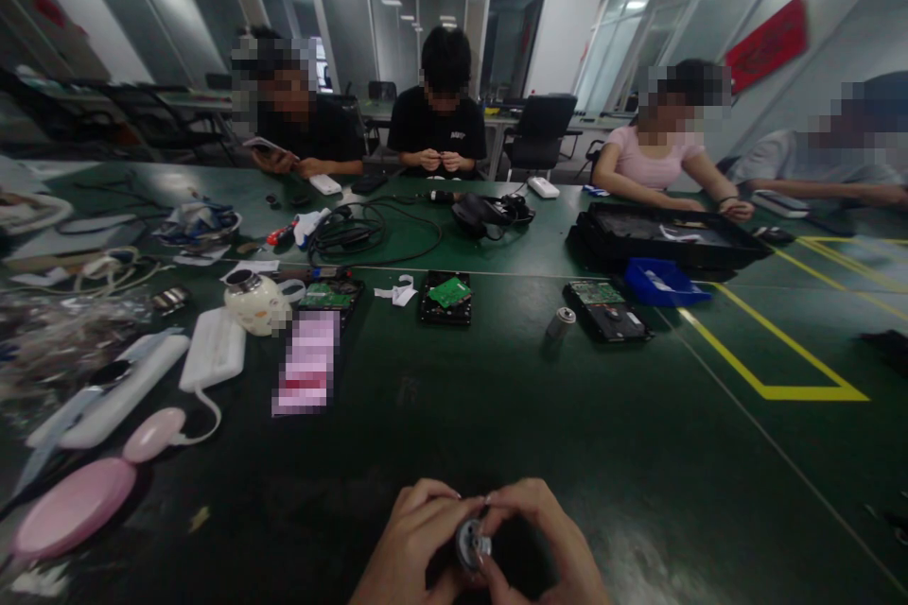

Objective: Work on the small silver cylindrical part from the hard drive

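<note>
Low in the head view, my left hand (418,544) and my right hand (543,539) meet around a small round grey metal part (468,544). My left fingers curl around its left side, and my right thumb and fingers pinch it from the right. The lower side of the part is hidden by my fingers. Farther off on the green table (397,435) lie a hard drive with a loose green circuit board (450,291), another hard drive (611,312) to the right, and a small metal cylinder (561,323) standing beside that one.
At left are a cream jar (256,302), a white power bank (213,350), a pink oval object (75,509) and plastic bags (63,350). A blue bin (663,282) and black tray (659,236) stand at right. Several people sit across the table.
</note>
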Action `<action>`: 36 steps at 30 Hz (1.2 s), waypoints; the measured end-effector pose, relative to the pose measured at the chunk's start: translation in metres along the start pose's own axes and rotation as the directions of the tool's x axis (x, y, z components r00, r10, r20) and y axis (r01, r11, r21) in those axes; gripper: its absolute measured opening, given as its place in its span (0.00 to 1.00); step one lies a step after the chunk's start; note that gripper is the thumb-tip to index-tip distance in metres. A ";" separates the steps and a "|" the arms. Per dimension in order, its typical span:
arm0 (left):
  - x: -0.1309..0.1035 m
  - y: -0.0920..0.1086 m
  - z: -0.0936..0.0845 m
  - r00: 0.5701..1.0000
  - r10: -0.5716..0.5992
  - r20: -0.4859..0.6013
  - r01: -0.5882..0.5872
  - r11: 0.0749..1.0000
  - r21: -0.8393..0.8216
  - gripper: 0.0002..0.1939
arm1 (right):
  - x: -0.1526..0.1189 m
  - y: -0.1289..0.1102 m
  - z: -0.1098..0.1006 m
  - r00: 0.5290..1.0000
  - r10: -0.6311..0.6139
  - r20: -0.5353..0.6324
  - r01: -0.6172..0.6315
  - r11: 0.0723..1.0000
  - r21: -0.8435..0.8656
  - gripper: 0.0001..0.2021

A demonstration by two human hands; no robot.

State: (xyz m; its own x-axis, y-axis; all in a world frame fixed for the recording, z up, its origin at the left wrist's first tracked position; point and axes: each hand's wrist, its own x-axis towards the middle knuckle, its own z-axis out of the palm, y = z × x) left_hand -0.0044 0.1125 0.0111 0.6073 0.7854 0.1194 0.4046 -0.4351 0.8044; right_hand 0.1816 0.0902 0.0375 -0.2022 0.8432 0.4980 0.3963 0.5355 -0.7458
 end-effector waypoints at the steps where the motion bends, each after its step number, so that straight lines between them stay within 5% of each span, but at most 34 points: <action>1: 0.000 0.000 0.000 1.000 0.002 0.003 -0.002 1.000 -0.001 0.27 | 0.000 0.001 0.000 1.000 -0.005 0.004 0.005 1.000 -0.011 0.24; 10: -0.004 -0.008 0.004 0.994 0.100 -0.045 -0.097 0.993 0.059 0.26 | 0.006 -0.001 -0.004 0.996 -0.063 0.069 0.066 0.996 -0.053 0.18; 25: -0.003 -0.001 0.000 0.955 0.280 -0.096 -0.260 0.948 0.184 0.25 | 0.003 0.000 0.001 0.997 -0.079 -0.003 0.079 0.993 -0.084 0.13; 36: -0.002 0.001 -0.004 0.966 0.246 -0.081 -0.221 0.946 0.236 0.21 | 0.004 -0.003 -0.004 0.997 -0.049 0.060 0.053 0.997 -0.057 0.13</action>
State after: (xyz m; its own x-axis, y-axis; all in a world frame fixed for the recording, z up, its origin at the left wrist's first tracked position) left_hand -0.0077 0.1127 0.0136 0.6305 0.6872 0.3608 0.4098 -0.6895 0.5971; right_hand 0.1834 0.0914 0.0439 -0.2747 0.8171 0.5068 0.4358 0.5756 -0.6919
